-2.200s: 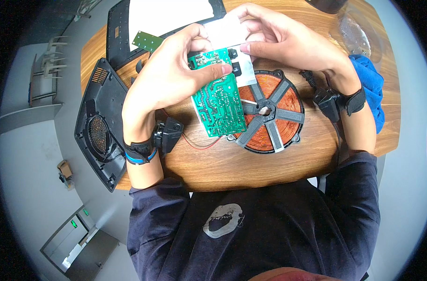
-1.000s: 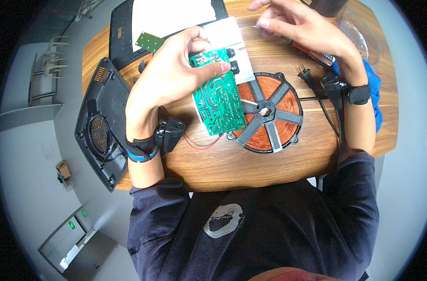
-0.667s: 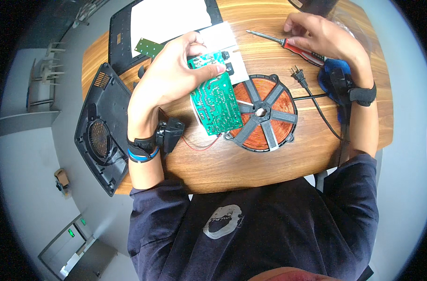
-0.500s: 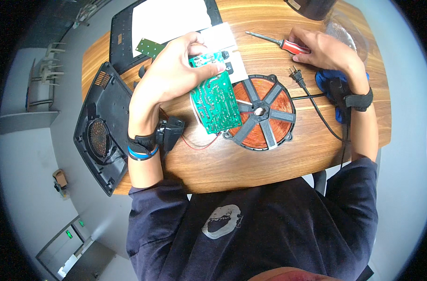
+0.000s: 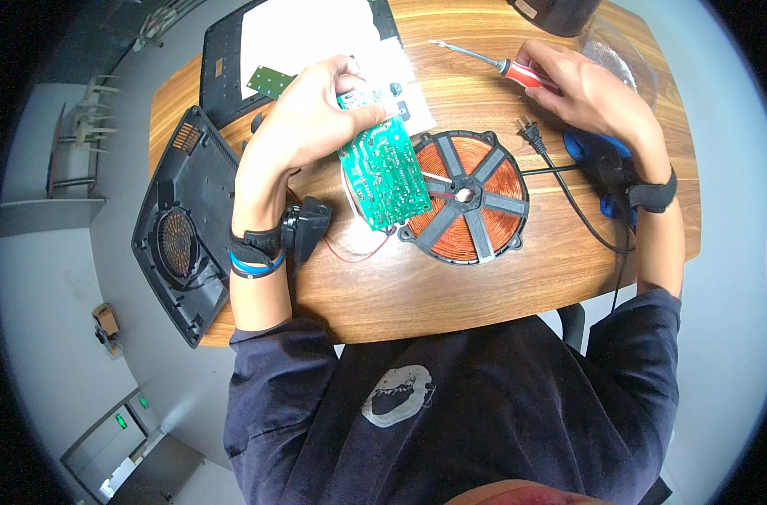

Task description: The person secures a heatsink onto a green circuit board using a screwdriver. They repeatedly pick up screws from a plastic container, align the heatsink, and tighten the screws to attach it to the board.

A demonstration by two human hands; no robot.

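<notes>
My left hand [image 5: 316, 114] grips the upper end of a green circuit board [image 5: 385, 177], thumb on the soldered face and fingers behind it. The board hangs tilted beside a round copper coil [image 5: 463, 198] with black spokes, its lower right corner overlapping the coil's rim. Thin red and white wires show near the board's lower edge. At the far right, my right hand [image 5: 585, 88] is closed around the red-and-white handle of a screwdriver [image 5: 522, 74], whose metal shaft points left, away from the palm. Some of my left fingers are hidden behind the board.
A black plastic housing [image 5: 186, 236] with a round grille lies at the left. Behind it sit a small green board [image 5: 270, 82] and a dark panel with a white sheet [image 5: 303, 38]. A black power plug [image 5: 532, 135] with cable and a blue-and-black item [image 5: 602, 160] lie right.
The screwdriver, which lay under my right fingers, is now lifted slightly with its tip shifted left. The circuit board has moved up a little in my left hand.
</notes>
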